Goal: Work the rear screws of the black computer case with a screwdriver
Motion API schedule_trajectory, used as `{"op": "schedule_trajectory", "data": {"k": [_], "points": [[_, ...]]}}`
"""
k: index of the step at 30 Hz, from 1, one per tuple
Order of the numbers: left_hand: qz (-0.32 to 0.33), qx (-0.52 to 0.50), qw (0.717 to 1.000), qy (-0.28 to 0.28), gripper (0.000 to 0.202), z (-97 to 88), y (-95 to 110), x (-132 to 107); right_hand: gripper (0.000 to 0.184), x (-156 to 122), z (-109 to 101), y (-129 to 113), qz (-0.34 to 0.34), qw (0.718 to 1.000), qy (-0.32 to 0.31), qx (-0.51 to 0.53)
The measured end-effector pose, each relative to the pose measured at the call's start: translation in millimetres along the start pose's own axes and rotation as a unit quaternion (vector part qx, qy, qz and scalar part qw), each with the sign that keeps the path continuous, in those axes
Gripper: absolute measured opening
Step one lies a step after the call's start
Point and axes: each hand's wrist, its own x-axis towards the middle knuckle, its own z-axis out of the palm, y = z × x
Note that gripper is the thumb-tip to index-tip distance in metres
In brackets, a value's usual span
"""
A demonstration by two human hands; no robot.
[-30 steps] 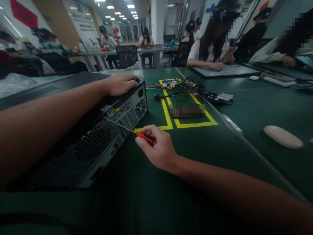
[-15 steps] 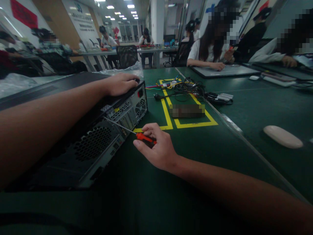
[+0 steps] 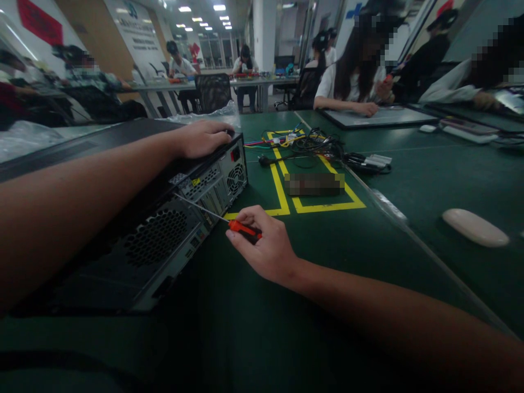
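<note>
Green matting [image 3: 254, 327] covers the long bench in front of you, and other people sit working at the far tables and along the right side. A black computer case [image 3: 135, 240] lies on its side on the mat at your left, with its vented rear panel turned towards you.

Your left hand [image 3: 200, 139] lies palm down on the top rear corner of the case, fingers close together and flat, clamped on nothing. Your right hand [image 3: 266, 248] is closed around the orange handle of a screwdriver [image 3: 244, 230], pinched between thumb and fingertips just off the rear panel. The thin shaft slants up and left, and its tip meets the panel near the upper edge.

Behind your right hand a yellow tape rectangle [image 3: 282, 202] marks the mat, with a tangle of cables [image 3: 311, 144] at its far end. A white oval object [image 3: 475, 227] sits well apart at the right.
</note>
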Motion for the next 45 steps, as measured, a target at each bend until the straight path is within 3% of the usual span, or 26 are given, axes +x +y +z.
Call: {"op": "schedule_trajectory", "data": {"k": [10,45], "points": [[-0.015,0.012,1.0,-0.008,0.08,-2.7,7.7,-2.3,0.016,-0.6,0.3,0.5,0.003,1.0,0.004,0.011],[-0.003,0.016,1.0,-0.004,0.083,1.0,-2.1,5.9,0.017,-1.3,1.3,1.2,-0.002,1.0,0.013,0.011]]}}
